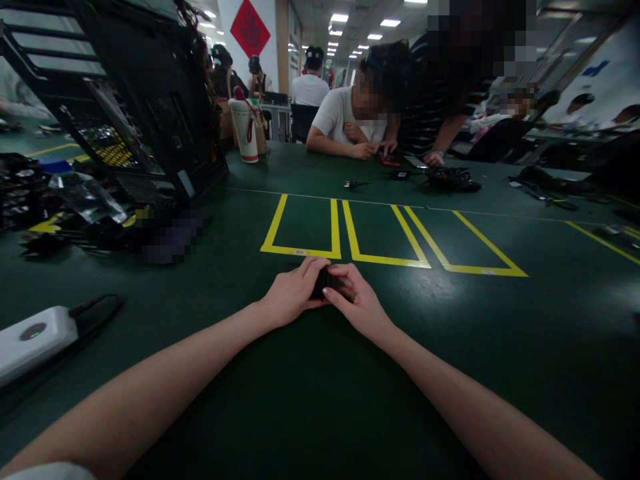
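Both hands meet at the middle of the dark green table (pixel 320 387), just in front of the yellow tape outlines. Between them is a small black object (pixel 323 283), mostly covered by fingers, so its kind does not show. My left hand (pixel 295 293) wraps round its left side, fingers over the top and thumb low at the front. On the other side my right hand (pixel 357 297) closes on it with thumb and fingertips. The object appears to rest on or just above the table.
Beyond my hands lie yellow tape outlines (pixel 301 253). An open black computer case (pixel 145 100) stands at the left, near a plastic bottle (pixel 83 190). A white power bank-like device (pixel 37 340) lies nearer. Across the table are a paper cup (pixel 245 130), black cables (pixel 453 179) and people.
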